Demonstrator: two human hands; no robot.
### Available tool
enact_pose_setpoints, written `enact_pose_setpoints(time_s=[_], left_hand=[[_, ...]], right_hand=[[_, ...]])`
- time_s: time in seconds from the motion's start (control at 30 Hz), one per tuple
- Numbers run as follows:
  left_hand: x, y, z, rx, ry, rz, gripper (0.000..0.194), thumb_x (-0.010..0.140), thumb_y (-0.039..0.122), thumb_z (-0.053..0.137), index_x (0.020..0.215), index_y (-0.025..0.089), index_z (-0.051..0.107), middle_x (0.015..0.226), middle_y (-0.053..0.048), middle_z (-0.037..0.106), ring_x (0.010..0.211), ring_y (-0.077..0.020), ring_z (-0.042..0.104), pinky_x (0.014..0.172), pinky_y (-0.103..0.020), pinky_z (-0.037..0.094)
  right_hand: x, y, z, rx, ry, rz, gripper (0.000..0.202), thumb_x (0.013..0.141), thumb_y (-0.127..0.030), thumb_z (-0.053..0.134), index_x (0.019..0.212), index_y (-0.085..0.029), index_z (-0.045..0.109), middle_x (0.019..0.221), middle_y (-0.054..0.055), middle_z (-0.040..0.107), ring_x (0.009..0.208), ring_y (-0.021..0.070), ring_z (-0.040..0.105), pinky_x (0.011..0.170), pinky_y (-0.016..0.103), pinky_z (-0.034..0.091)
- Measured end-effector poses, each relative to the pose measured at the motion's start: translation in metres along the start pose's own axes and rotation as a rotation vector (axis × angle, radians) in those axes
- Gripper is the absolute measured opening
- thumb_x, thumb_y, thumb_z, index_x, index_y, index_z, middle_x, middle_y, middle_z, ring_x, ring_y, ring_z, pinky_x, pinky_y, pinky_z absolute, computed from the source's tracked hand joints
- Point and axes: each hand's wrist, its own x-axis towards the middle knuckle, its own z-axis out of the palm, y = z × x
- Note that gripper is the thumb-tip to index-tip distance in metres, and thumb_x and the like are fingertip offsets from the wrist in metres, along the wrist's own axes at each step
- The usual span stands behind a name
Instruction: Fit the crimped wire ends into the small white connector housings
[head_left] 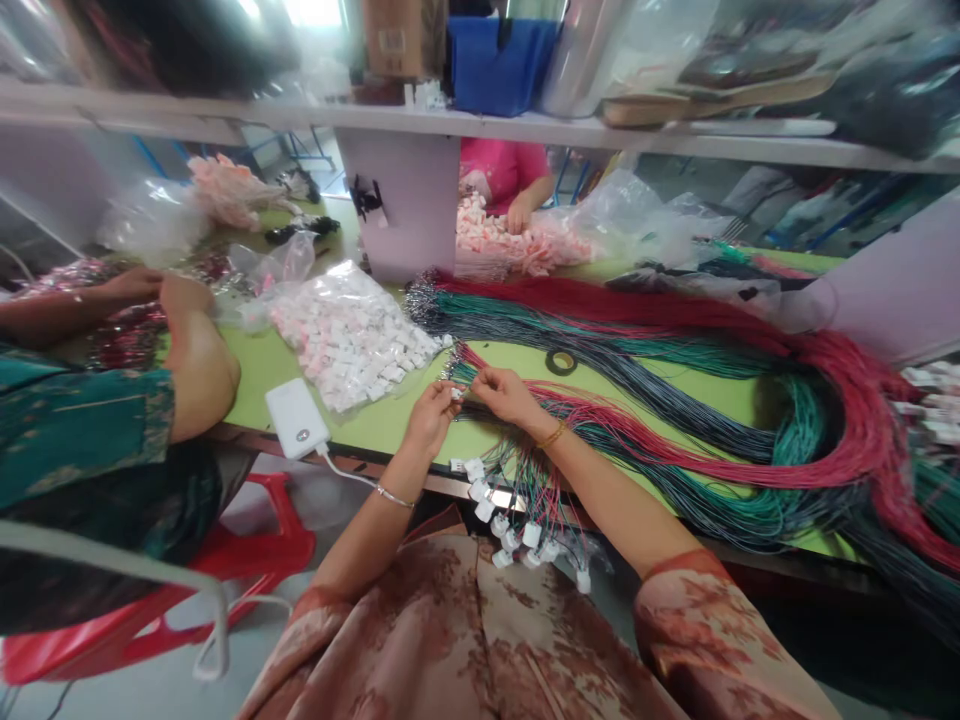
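Observation:
My left hand point(429, 415) is closed in a pinch on a small white connector point(456, 394) above the table's front edge. Just to its right, my right hand point(510, 396) is also pinched, close to the connector; what lies between its fingertips is too small to make out, likely a wire end. Red, green and black wires point(600, 420) run under and beside my right hand, their metal-tipped ends near my fingers. Below my hands, several white connectors point(531, 535) with wires attached hang over the table edge.
A clear bag of white connectors point(360, 340) lies left of my hands, by a white power bank point(296, 418) with a cable. Black tape point(561, 361) lies among long wire bundles point(675, 300). A co-worker's arm point(196, 360) is at left; another person point(510, 180) sits opposite. A shelf point(300, 112) crosses above.

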Motion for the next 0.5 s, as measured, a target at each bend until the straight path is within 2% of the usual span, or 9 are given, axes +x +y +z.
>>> enact_pose_setpoints(time_s=[0.33, 0.5], left_hand=[[-0.003, 0.000, 0.000, -0.008, 0.002, 0.044, 0.024, 0.068, 0.028, 0.079, 0.082, 0.016, 0.063, 0.091, -0.004, 0.068, 0.070, -0.0095, 0.057, 0.066, -0.023, 0.045], [-0.001, -0.004, 0.001, 0.094, 0.028, 0.071, 0.026, 0.066, 0.028, 0.080, 0.082, 0.015, 0.065, 0.075, -0.001, 0.064, 0.063, -0.0080, 0.054, 0.062, -0.022, 0.042]], right_hand=[[-0.007, 0.002, 0.008, -0.009, 0.009, 0.042, 0.023, 0.077, -0.036, 0.051, 0.064, -0.017, 0.050, 0.055, -0.004, 0.046, 0.052, 0.0096, 0.037, 0.051, 0.022, 0.028], [-0.007, 0.001, 0.015, -0.017, -0.012, 0.028, 0.025, 0.081, -0.036, 0.051, 0.066, -0.017, 0.052, 0.058, -0.002, 0.050, 0.053, 0.0096, 0.039, 0.052, 0.023, 0.030]])
